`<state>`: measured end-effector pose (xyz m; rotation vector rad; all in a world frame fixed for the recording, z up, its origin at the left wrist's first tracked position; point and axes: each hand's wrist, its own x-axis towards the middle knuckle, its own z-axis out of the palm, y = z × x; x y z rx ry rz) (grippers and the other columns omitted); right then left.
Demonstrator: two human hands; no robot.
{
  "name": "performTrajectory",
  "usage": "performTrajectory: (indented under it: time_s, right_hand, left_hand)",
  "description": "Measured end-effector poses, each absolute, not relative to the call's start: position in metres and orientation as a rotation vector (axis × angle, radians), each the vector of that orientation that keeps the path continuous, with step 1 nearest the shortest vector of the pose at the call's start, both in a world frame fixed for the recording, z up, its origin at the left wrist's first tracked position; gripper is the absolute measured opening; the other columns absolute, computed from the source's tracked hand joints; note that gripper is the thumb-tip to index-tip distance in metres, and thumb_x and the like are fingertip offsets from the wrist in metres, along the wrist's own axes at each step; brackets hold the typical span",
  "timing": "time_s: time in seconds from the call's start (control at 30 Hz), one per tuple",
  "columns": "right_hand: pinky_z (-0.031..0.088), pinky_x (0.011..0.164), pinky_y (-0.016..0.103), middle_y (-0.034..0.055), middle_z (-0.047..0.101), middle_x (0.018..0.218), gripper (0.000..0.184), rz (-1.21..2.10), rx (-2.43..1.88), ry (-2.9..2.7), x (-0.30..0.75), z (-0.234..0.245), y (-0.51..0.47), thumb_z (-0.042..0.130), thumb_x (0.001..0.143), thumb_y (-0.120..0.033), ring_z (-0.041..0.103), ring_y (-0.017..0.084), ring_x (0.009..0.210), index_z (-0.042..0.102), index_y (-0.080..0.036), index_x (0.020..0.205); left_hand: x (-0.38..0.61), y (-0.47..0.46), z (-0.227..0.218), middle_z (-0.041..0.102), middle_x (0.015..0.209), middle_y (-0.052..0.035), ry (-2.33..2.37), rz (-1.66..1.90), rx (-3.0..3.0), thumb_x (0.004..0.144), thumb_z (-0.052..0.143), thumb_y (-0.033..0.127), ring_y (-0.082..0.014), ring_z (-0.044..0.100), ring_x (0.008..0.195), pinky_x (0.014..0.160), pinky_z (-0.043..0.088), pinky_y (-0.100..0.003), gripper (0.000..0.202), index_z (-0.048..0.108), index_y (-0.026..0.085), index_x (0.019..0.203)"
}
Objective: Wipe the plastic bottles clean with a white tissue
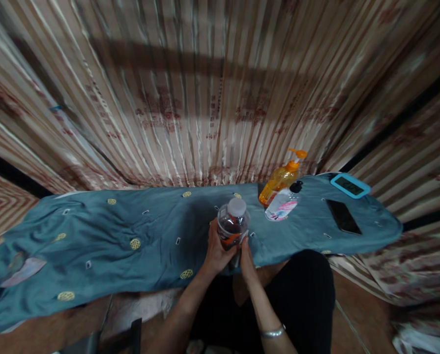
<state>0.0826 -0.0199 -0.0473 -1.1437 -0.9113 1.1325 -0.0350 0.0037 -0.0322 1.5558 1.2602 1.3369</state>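
Observation:
A clear plastic bottle with a whitish cap and an orange-and-dark label stands upright near the front edge of the cloth-covered board. My left hand wraps round its left side, thumb across the front. Against the lower right side, my right hand is closed with its fingertips at the label; a pale strip shows beside them, and I cannot make out whether it is part of the label. To the right stand an orange pump bottle and, in front of it, a clear bottle with a black top and pink-white label.
A blue-green patterned cloth covers the long narrow board. At its right end lie a black phone and a blue-framed digital clock. Striped curtains hang close behind and at both sides. My dark-clothed knees are under the front edge.

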Motion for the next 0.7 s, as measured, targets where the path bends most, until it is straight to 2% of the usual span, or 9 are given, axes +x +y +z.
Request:
performTrajectory:
  time_s: [0.1,0.2,0.27,0.4,0.5,0.63,0.7]
  right_hand:
    - [0.028,0.128,0.054,0.0107,0.051,0.161,0.083,1.162,-1.123,-0.887,0.082,-0.039,-0.033,0.040,0.095,-0.080,0.042,0.030,0.153,0.051,-0.024,0.155]
    - [0.022,0.131,0.048,0.0057,0.037,0.170,0.079,1.080,-1.080,-0.973,0.079,-0.021,-0.052,0.039,0.098,-0.075,0.027,0.026,0.160,0.041,-0.027,0.161]
    - [0.016,0.133,0.046,0.0049,0.032,0.172,0.081,0.991,-1.086,-1.048,0.078,-0.009,-0.060,0.041,0.098,-0.075,0.019,0.025,0.162,0.038,-0.027,0.163]
    - [0.009,0.134,0.045,0.0047,0.028,0.174,0.081,0.894,-1.144,-1.103,0.072,0.000,-0.049,0.043,0.098,-0.073,0.012,0.024,0.164,0.037,-0.025,0.163]
    - [0.013,0.133,0.046,0.0071,0.040,0.169,0.084,0.975,-1.162,-1.008,0.067,-0.008,-0.030,0.045,0.094,-0.078,0.022,0.024,0.162,0.044,-0.024,0.160]
    - [0.022,0.130,0.052,0.0129,0.058,0.155,0.095,1.108,-1.228,-0.793,0.065,-0.025,-0.022,0.050,0.082,-0.089,0.040,0.031,0.154,0.061,-0.020,0.146]
    - [0.022,0.130,0.053,0.0118,0.059,0.154,0.090,1.138,-1.196,-0.753,0.065,-0.023,-0.027,0.052,0.083,-0.087,0.043,0.031,0.153,0.064,-0.022,0.142]
  left_hand:
    - [-0.033,0.000,-0.029,0.054,0.148,-0.0183,1.128,1.344,1.432,0.066,0.088,0.037,-0.0369,0.052,0.141,0.122,0.036,-0.055,0.098,0.039,0.020,0.149]
    - [-0.032,-0.004,-0.021,0.065,0.138,-0.0171,1.009,1.277,1.251,0.070,0.088,0.043,-0.0346,0.065,0.127,0.113,0.048,-0.052,0.093,0.042,0.020,0.147]
    - [-0.031,-0.006,-0.015,0.070,0.131,-0.0153,0.986,1.281,1.191,0.066,0.091,0.044,-0.0346,0.068,0.121,0.108,0.053,-0.051,0.088,0.049,0.022,0.140]
    - [-0.033,-0.005,-0.008,0.070,0.128,-0.0143,1.045,1.375,1.255,0.059,0.095,0.038,-0.0367,0.064,0.126,0.112,0.048,-0.053,0.081,0.059,0.021,0.129]
    - [-0.040,-0.001,-0.011,0.068,0.130,-0.0152,1.164,1.352,1.312,0.057,0.094,0.033,-0.0369,0.062,0.128,0.114,0.044,-0.055,0.083,0.058,0.018,0.131]
    - [-0.047,0.001,-0.017,0.065,0.126,-0.0126,1.231,1.289,1.375,0.059,0.091,0.031,-0.0335,0.062,0.122,0.111,0.045,-0.053,0.080,0.057,0.018,0.130]
    - [-0.047,0.000,-0.016,0.065,0.126,-0.0122,1.202,1.294,1.369,0.061,0.091,0.031,-0.0328,0.062,0.123,0.111,0.045,-0.051,0.080,0.056,0.019,0.131]
